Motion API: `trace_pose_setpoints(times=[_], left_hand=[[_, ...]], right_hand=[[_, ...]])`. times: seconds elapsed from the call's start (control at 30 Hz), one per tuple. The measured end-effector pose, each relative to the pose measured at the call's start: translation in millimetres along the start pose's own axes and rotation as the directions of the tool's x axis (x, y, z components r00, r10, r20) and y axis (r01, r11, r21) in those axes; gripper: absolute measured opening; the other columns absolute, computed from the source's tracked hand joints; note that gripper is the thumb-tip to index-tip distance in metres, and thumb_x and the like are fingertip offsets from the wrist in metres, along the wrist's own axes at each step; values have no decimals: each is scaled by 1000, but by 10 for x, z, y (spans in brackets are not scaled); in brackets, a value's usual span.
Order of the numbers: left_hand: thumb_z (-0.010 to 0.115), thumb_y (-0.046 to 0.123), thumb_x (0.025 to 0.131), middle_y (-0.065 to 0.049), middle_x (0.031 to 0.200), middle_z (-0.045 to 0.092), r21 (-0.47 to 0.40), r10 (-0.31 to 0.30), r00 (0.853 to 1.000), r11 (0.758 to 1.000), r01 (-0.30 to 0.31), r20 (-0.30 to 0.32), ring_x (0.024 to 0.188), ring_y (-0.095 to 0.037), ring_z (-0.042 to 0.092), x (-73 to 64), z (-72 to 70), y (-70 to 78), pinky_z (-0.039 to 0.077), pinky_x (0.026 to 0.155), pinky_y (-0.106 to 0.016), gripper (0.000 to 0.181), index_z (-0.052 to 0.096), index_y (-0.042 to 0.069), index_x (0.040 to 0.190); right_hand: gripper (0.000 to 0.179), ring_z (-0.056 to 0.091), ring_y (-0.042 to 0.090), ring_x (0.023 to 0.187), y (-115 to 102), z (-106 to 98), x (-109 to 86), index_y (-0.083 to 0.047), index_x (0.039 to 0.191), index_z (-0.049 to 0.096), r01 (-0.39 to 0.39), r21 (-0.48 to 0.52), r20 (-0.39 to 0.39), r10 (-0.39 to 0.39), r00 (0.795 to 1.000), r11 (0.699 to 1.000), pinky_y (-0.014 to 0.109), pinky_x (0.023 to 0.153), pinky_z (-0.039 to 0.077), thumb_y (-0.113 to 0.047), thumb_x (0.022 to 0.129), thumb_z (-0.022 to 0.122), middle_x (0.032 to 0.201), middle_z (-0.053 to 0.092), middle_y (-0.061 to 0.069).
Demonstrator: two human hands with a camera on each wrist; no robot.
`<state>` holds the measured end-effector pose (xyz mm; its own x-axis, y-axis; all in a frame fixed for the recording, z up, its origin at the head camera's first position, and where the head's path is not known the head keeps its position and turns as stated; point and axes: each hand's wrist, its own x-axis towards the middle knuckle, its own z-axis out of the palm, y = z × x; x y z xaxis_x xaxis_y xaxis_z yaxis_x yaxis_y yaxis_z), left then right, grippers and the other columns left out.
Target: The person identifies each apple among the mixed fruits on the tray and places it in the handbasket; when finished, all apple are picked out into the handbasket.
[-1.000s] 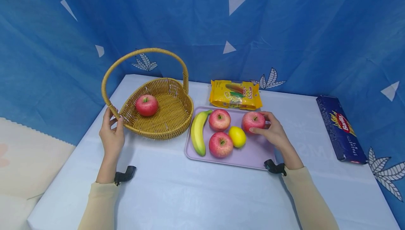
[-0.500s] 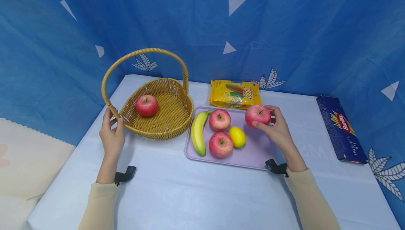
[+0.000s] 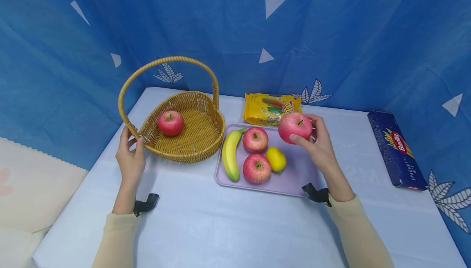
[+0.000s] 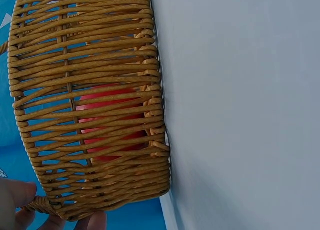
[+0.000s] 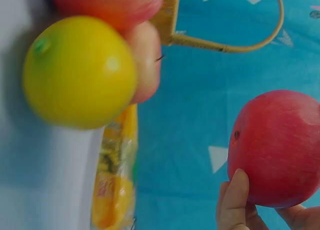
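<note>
My left hand point(image 3: 131, 157) grips the wicker basket point(image 3: 198, 153) at its left side, thumb and fingers around the foot of the handle. One red apple point(image 3: 171, 123) lies inside the basket; through the weave it shows as a red patch in the left wrist view. Raised over the tray's back right corner, a pink-red apple point(image 3: 294, 127) is held between the thumb and fingers of my right hand point(image 3: 321, 145). On the lilac tray point(image 3: 298, 182) lie a banana point(image 3: 230, 155), a lemon point(image 3: 276, 159), a rear apple point(image 3: 255, 139) and a front apple point(image 3: 256, 169).
A yellow snack packet point(image 3: 270, 108) lies behind the tray, partly covered by the raised apple. A blue spaghetti box point(image 3: 397, 149) rests at the table's right. The basket's tall handle point(image 3: 173, 58) arches up before a blue curtain point(image 3: 235, 26).
My right hand has lifted the apple off the tray, first up and slightly right, then back left. The left hand and basket stay in place.
</note>
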<state>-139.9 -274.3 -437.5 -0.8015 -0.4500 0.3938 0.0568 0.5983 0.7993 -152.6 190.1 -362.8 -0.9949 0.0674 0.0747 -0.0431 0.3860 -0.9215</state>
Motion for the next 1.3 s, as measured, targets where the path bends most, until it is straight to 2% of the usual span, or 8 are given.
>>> trace_pose_setpoints(times=[0.17, 0.37, 0.47, 0.77, 0.9, 1.03, 1.17, 1.3], left_hand=[[51, 15, 102, -13, 140, 53, -6, 20, 1000, 1000, -20, -2, 121, -34, 57, -4, 7, -15, 38, 78, -6, 49, 40, 20, 150], [51, 16, 102, -13, 141, 53, -6, 10, 1000, 1000, -10, 0, 121, -33, 57, -2, 4, -12, 39, 79, -7, 50, 39, 21, 150], [51, 16, 102, -13, 141, 53, -3, 2, 1000, 1000, -2, 3, 122, -33, 57, 0, 3, -12, 40, 79, -8, 50, 39, 22, 150], [51, 16, 102, -11, 141, 53, 7, 2, 1000, 1000, -2, 4, 121, -32, 58, -2, -2, -5, 42, 80, -9, 50, 39, 23, 150], [51, 16, 102, -10, 141, 53, 14, 0, 1000, 1000, 0, 3, 121, -31, 58, 1, -11, -1, 46, 83, -14, 50, 40, 23, 150], [51, 16, 102, -10, 141, 53, 17, 0, 1000, 1000, 0, -2, 121, -31, 58, 5, -13, 1, 44, 82, -11, 50, 40, 24, 150], [51, 16, 102, -11, 141, 53, 17, 5, 1000, 1000, -5, 3, 120, -32, 58, 5, -8, 8, 42, 80, -10, 50, 39, 23, 150], [51, 17, 102, -10, 142, 53, 33, -2, 1000, 999, 2, 6, 121, -31, 58, 0, -7, 12, 47, 83, -17, 50, 39, 23, 150]], right_hand=[[73, 42, 17, 121, -134, 102, -13, -11, 146, 33, 27, 63, 45, -30, 999, 998, 18, 91, 47, -18, 85, 73, 140, 43, 8], [71, 43, 20, 124, -290, 322, -10, -11, 143, 34, 39, 139, 93, -52, 994, 989, 43, 105, 46, -18, 84, 73, 139, 44, 8], [71, 43, 22, 126, -379, 460, -10, -11, 142, 35, 51, 189, 119, -75, 990, 981, 49, 107, 43, -16, 82, 73, 139, 44, 9], [69, 46, 21, 124, -666, 961, -21, -17, 139, 38, 47, 287, 217, -113, 969, 957, 45, 103, 47, -23, 81, 75, 135, 46, 4], [67, 50, 24, 116, -735, 1221, 9, -17, 137, 40, 58, 314, 260, -145, 955, 948, 41, 94, 52, -27, 81, 74, 131, 47, 5], [67, 51, 24, 109, -796, 1476, 48, -18, 137, 42, 60, 292, 291, -149, 945, 955, 36, 84, 53, -30, 80, 75, 128, 49, 4], [69, 52, 21, 112, -835, 1714, 88, -18, 138, 40, 39, 258, 327, -125, 937, 965, 33, 87, 54, -30, 80, 77, 130, 50, 3], [72, 51, 18, 116, -842, 1944, 132, -17, 138, 40, 62, 177, 330, -119, 936, 982, 33, 91, 53, -33, 79, 79, 133, 50, 2]])
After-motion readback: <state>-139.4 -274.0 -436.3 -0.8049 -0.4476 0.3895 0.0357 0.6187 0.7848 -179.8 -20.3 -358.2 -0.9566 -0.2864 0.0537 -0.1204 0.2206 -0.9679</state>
